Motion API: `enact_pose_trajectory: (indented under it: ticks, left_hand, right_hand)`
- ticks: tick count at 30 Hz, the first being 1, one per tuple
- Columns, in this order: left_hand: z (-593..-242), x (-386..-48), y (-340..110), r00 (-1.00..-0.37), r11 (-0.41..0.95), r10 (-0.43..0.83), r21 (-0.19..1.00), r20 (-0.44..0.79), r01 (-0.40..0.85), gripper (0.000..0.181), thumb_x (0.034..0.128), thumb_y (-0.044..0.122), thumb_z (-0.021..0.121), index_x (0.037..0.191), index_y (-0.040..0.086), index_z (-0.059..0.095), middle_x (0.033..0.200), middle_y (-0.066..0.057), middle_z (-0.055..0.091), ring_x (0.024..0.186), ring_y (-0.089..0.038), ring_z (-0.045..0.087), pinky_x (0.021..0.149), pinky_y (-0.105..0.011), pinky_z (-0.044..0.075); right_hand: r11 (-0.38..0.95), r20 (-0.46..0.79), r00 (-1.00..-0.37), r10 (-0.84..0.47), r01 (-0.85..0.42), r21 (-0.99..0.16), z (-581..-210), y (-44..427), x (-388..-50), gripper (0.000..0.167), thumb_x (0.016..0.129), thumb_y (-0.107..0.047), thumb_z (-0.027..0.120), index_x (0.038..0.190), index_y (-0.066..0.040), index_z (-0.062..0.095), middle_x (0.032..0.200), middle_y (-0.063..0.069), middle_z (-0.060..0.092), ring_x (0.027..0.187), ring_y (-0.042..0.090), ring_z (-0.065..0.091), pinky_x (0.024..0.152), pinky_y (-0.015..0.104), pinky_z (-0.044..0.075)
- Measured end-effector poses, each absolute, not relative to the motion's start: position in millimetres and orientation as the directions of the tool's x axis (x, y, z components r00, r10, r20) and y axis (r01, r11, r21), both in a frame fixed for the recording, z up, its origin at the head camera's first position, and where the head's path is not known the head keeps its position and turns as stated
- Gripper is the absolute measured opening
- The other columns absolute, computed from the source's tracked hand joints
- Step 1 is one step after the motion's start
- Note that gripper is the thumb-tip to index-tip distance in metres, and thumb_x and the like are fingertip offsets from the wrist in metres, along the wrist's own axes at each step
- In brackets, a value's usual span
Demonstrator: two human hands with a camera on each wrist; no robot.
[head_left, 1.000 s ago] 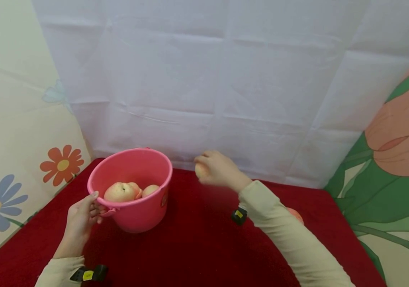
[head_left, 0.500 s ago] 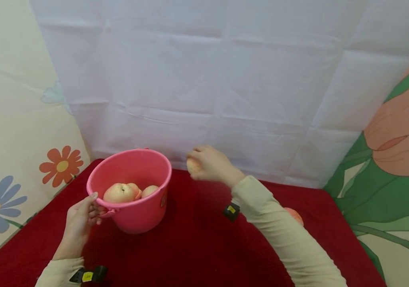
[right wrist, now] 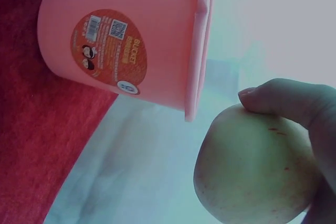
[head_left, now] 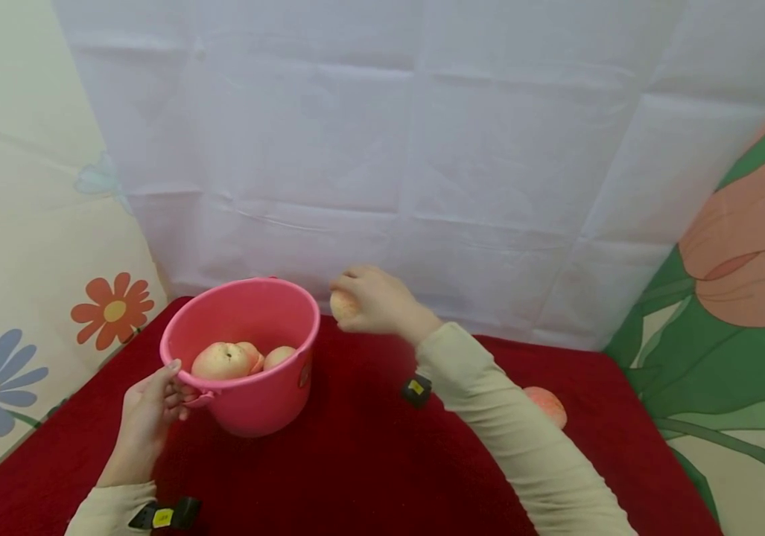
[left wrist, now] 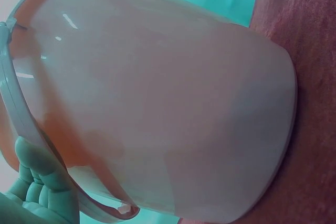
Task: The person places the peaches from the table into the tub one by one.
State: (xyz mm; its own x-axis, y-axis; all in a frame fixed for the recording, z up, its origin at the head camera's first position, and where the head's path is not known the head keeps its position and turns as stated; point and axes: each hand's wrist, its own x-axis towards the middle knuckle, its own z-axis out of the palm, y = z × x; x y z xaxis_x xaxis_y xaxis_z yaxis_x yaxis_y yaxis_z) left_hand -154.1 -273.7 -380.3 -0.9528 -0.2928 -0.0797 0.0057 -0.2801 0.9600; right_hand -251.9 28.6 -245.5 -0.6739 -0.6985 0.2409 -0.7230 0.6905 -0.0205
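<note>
My left hand [head_left: 147, 409] grips the near-left rim of a pink plastic bucket [head_left: 255, 406], thumb on the rim and fingers curled below it by the handle. Several pale peaches [head_left: 221, 361] lie inside the bucket. Just right of the bucket's far rim, my right hand [head_left: 382, 301] holds another peach [head_left: 344, 305] above the table. In the right wrist view this peach [right wrist: 252, 166] is rounded and pale with small red flecks, thumb across its top, apart from the bucket. The left wrist view shows the bucket's wall [left wrist: 157, 93] close up.
One more reddish peach [head_left: 547, 406] lies on the red cloth [head_left: 369, 447] at the right, partly behind my right forearm. A white sheet [head_left: 382, 149] hangs behind the table, with flower-printed cloths [head_left: 20, 223] at the sides.
My right hand has moved left with its peach, closer to the bucket. More of the peach on the cloth shows past the forearm. My left hand stays on the rim.
</note>
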Motion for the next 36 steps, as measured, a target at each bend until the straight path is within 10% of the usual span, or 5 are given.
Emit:
enact_pose_trajectory:
  ticks: [36]
  left_hand:
    - [-378,-150,-274,-0.953,-0.287,-0.291,0.958,-0.087,0.0,0.033,0.0913,0.032,0.053,0.063,0.02,0.064,0.058,0.006,0.061,0.051,-0.006,0.056,0.043,-0.02,0.043]
  right_hand:
    - [0.66,0.119,-0.655,-0.746,-0.751,0.0,-226,-38,-246,0.053,0.076,-0.034,0.066,0.126,-0.021,0.054,0.122,0.001,0.051,0.111,0.016,0.046,0.083,0.033,0.045]
